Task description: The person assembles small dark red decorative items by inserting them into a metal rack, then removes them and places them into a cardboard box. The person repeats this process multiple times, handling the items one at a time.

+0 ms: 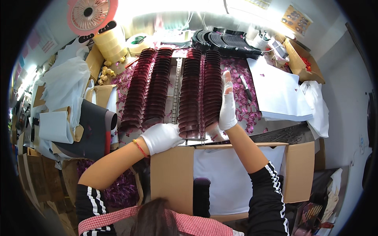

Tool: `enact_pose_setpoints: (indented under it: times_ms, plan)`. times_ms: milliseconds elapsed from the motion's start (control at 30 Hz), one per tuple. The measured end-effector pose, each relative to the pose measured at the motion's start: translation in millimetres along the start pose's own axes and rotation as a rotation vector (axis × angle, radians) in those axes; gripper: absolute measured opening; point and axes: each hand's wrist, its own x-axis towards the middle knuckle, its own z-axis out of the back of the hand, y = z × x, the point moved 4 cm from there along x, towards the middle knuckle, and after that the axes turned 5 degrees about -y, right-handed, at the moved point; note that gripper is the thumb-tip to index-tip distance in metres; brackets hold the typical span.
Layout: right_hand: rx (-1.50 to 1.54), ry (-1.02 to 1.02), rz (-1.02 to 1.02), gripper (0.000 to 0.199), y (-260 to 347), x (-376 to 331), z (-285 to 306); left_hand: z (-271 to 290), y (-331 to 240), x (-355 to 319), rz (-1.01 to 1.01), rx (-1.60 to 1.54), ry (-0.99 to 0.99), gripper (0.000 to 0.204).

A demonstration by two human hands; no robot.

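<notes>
Dark red, tinted curved lens-like pieces (190,92) stand close together in several long rows on a metal rack (176,84). My left hand (162,138), in a white glove with bare fingertips, is at the near end of the middle rows; its fingers are mostly hidden. Stretched out flat, my right hand (227,104), gloved the same way, lies along the outer side of the rightmost row (212,88). Below both hands, an open cardboard box (172,173) holds white sheeting (230,181) and a dark stack of pieces (202,196).
Purple plastic scraps (246,112) litter the table around a black-and-white pen-shaped tool (246,87). White paper (277,88) lies at right. Black curved pieces (222,41) stand at the back. A pink fan (90,15) sits above yellow tape rolls (110,45) at back left.
</notes>
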Motion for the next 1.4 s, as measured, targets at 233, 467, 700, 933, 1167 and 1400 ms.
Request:
enact_pose_setpoints:
  times_ms: [233,467,700,933,1167,1400]
  plan:
    - [-0.233,-0.076,0.233,0.073,-19.8,20.0,7.8,3.9,3.1,-1.5,-0.106,0.013,-0.041,0.041]
    - [-0.435,-0.207,0.426,0.063,-37.6,36.6,3.1,8.1,3.7,-1.5,-0.134,-0.052,-0.113,0.04]
    - [-0.76,-0.26,0.401,0.062,-50.6,56.4,1.0,1.6,6.7,-4.0,-0.122,-0.004,0.044,0.019]
    - [-0.723,-0.247,0.368,0.068,-53.9,82.5,-2.7,4.2,6.1,-2.2,-0.134,-0.004,-0.048,0.016]
    - [-0.935,-0.251,0.416,0.071,-59.9,123.4,6.1,-1.1,9.2,-5.8,-0.145,-0.024,0.025,0.033]
    - [-0.865,-0.327,0.396,0.071,-74.2,160.9,16.1,4.2,10.1,-3.8,-0.123,-0.112,0.098,0.027]
